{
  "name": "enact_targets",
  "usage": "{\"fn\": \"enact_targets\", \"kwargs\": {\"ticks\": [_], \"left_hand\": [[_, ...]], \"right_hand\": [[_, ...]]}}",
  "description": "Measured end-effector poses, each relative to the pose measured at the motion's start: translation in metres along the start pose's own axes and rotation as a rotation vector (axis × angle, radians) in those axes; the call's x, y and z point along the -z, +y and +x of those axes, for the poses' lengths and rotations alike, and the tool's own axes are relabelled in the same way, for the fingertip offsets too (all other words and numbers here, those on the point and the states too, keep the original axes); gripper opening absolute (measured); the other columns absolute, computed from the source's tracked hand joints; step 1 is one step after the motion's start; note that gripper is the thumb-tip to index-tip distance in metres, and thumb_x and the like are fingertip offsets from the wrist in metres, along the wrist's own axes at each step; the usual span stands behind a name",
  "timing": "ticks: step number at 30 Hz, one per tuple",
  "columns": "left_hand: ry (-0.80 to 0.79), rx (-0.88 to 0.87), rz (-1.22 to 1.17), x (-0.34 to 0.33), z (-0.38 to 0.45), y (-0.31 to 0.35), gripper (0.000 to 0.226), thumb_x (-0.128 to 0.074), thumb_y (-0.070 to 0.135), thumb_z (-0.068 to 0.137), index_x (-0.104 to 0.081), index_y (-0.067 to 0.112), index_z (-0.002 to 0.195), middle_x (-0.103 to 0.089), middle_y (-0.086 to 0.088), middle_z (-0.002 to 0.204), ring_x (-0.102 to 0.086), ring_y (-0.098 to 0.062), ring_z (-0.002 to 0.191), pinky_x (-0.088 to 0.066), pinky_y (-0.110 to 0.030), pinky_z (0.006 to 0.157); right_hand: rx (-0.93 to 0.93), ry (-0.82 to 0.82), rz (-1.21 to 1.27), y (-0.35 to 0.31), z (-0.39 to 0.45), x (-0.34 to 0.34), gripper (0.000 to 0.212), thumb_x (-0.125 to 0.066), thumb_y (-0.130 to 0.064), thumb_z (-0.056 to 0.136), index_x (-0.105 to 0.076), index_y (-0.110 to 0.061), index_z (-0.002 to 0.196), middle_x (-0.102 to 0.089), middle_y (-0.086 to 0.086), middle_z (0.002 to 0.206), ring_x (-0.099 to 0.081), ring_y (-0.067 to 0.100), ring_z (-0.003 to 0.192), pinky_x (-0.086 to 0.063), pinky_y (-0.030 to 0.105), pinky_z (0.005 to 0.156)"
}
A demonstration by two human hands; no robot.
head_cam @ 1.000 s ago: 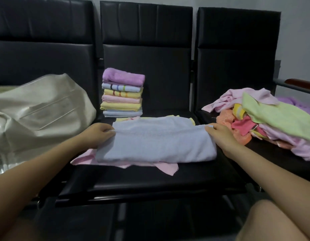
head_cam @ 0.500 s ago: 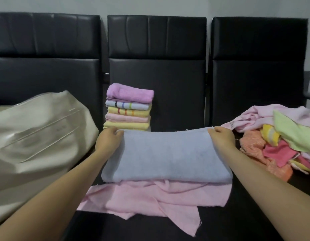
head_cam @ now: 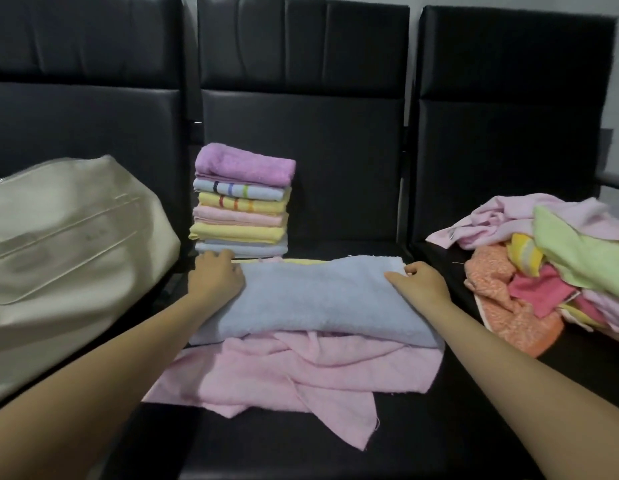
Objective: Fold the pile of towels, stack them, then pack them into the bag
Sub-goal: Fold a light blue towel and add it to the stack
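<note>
Partway through: six folded towels stand stacked (head_cam: pixel 241 206) at frame centre-left, the left hand (head_cam: pixel 216 277) and right hand (head_cam: pixel 420 282) pinch the half-folded blue towel (head_cam: pixel 318 299), while the unfolded pile (head_cam: pixel 550 261) at right and cream bag (head_cam: pixel 69 244) at left wait.

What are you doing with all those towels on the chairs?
A person is folding towels. Both hands, the left hand and the right hand, hold the far corners of a light blue towel lying on a rumpled pink towel. Behind it stands a neat stack of folded towels. An unfolded pile waits on the right seat, and a cream bag sits on the left.
</note>
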State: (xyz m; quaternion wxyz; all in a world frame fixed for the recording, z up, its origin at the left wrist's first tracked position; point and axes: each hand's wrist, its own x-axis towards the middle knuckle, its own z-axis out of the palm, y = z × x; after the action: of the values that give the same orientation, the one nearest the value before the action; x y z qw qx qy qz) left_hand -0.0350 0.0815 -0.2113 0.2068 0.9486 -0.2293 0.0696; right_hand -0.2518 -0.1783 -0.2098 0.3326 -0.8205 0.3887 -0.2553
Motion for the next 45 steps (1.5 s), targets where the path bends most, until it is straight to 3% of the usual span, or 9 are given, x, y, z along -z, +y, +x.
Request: {"fn": "enact_targets", "kwargs": {"ticks": [11, 16, 23, 26, 31, 34, 37, 40, 45], "left_hand": [[-0.106, -0.474, -0.093, 0.003, -0.068, 0.057, 0.045, -0.036, 0.04, 0.099, -0.054, 0.016, 0.133, -0.051, -0.007, 0.135, -0.045, -0.027, 0.124, -0.039, -0.039, 0.101], [-0.097, -0.53, 0.089, -0.007, -0.078, 0.053, 0.09, 0.005, 0.057, 0.075, -0.043, 0.02, 0.142, -0.047, -0.003, 0.141, -0.043, -0.025, 0.127, -0.037, -0.037, 0.097], [-0.084, -0.537, 0.081, -0.008, -0.076, 0.052, 0.096, 0.008, 0.057, 0.069, -0.043, 0.021, 0.142, -0.047, -0.003, 0.141, -0.043, -0.025, 0.126, -0.036, -0.038, 0.098], [-0.091, -0.537, 0.078, -0.007, -0.075, 0.052, 0.091, 0.005, 0.057, 0.074, -0.042, 0.021, 0.143, -0.046, -0.003, 0.142, -0.042, -0.024, 0.127, -0.036, -0.037, 0.099], [-0.098, -0.527, 0.048, -0.01, -0.072, 0.05, 0.08, -0.003, 0.055, 0.081, -0.042, 0.022, 0.142, -0.047, -0.002, 0.14, -0.043, -0.023, 0.125, -0.036, -0.036, 0.099], [-0.121, -0.508, 0.022, -0.011, -0.072, 0.05, 0.073, -0.011, 0.051, 0.084, -0.043, 0.022, 0.141, -0.048, -0.002, 0.139, -0.043, -0.023, 0.124, -0.035, -0.036, 0.098], [-0.148, -0.491, -0.012, -0.011, -0.069, 0.05, 0.058, -0.021, 0.045, 0.094, -0.044, 0.022, 0.141, -0.047, -0.003, 0.14, -0.042, -0.024, 0.126, -0.034, -0.036, 0.101], [-0.177, -0.44, -0.167, -0.008, -0.063, 0.05, 0.039, -0.037, 0.029, 0.102, -0.051, 0.021, 0.137, -0.05, -0.003, 0.138, -0.042, -0.023, 0.127, -0.035, -0.037, 0.105], [-0.128, -0.234, -0.515, 0.005, -0.058, 0.051, 0.036, -0.035, 0.013, 0.1, -0.066, 0.01, 0.117, -0.064, -0.003, 0.116, -0.055, -0.018, 0.111, -0.039, -0.025, 0.09]], "right_hand": [[0.254, -0.009, -0.028, -0.002, -0.035, 0.015, 0.044, -0.06, -0.007, 0.085, -0.057, -0.018, 0.128, -0.061, 0.002, 0.119, -0.058, 0.019, 0.108, -0.045, 0.029, 0.091], [0.386, -0.052, -0.349, -0.005, -0.04, 0.016, 0.045, -0.053, -0.011, 0.091, -0.051, -0.024, 0.134, -0.053, 0.006, 0.12, -0.058, 0.022, 0.094, -0.05, 0.035, 0.086], [0.479, -0.092, -0.457, -0.007, -0.042, 0.015, 0.042, -0.049, -0.007, 0.092, -0.053, -0.02, 0.132, -0.059, 0.007, 0.116, -0.057, 0.021, 0.099, -0.05, 0.036, 0.087], [0.271, -0.062, -0.329, -0.011, -0.042, 0.014, 0.045, -0.057, -0.018, 0.091, -0.044, -0.011, 0.133, -0.063, 0.01, 0.104, -0.059, 0.024, 0.089, -0.046, 0.034, 0.072], [-0.334, -0.183, 0.281, -0.017, -0.039, 0.026, 0.045, -0.075, -0.029, 0.082, -0.052, 0.001, 0.106, -0.06, 0.008, 0.099, -0.056, 0.021, 0.085, -0.043, 0.033, 0.074], [-0.336, -0.159, 0.396, -0.023, -0.039, 0.028, 0.035, -0.074, -0.019, 0.083, -0.06, 0.001, 0.109, -0.063, 0.009, 0.1, -0.058, 0.022, 0.083, -0.043, 0.031, 0.07], [-0.209, -0.011, 0.339, -0.042, -0.04, 0.029, 0.01, -0.065, -0.015, 0.088, -0.063, -0.009, 0.095, -0.059, 0.002, 0.089, -0.053, 0.018, 0.078, -0.039, 0.029, 0.068], [-0.082, 0.082, 0.307, -0.069, -0.039, 0.026, 0.01, -0.058, -0.014, 0.083, -0.064, -0.009, 0.076, -0.057, 0.002, 0.069, -0.053, 0.023, 0.069, -0.039, 0.028, 0.063], [-0.027, -0.221, 0.43, -0.126, -0.061, 0.003, 0.022, -0.055, -0.026, 0.093, -0.063, -0.013, 0.078, -0.058, 0.003, 0.067, -0.055, 0.018, 0.061, -0.042, 0.023, 0.056]]}}
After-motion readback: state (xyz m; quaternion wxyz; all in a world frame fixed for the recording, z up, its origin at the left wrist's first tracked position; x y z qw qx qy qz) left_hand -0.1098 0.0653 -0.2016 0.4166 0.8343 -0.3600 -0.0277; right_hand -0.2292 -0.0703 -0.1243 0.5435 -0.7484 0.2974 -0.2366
